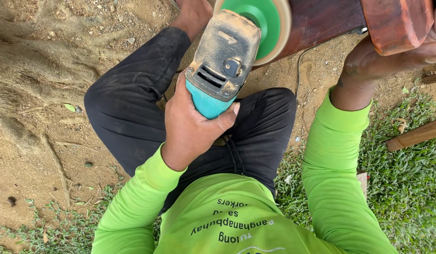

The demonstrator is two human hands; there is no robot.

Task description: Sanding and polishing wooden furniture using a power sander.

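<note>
I've got the grinder (225, 56) in my left hand (192, 124), fingers and thumb clenched round its teal tail, just above my lap. My right hand (396, 59) is cupped under the thick reddish end of the wood (321, 21), grasping it from below and holding it up off the dirt (39, 94); the fingertips run out of view, so I can't tell how far they wrap round it.

As I judge it, I'm in the middle of sanding: the disc (262, 21), green with a pale rim, sits right at the dark face of the wood, touching it or very nearly. I can't tell whether it is spinning.

The grinder's long axis runs from my palm away from me, over my knees (128, 108), leaning a little to the right. Its dusty head points forward and the disc faces right, toward the wood. The wood lies crosswise, long axis left to right, its blocky end on my right.

The next pass, I think, calls for a firm left wrist, the disc kept flat to the grain with light pressure, the right hand bracing against the push, and the cord (299, 66) kept clear of my legs
</note>
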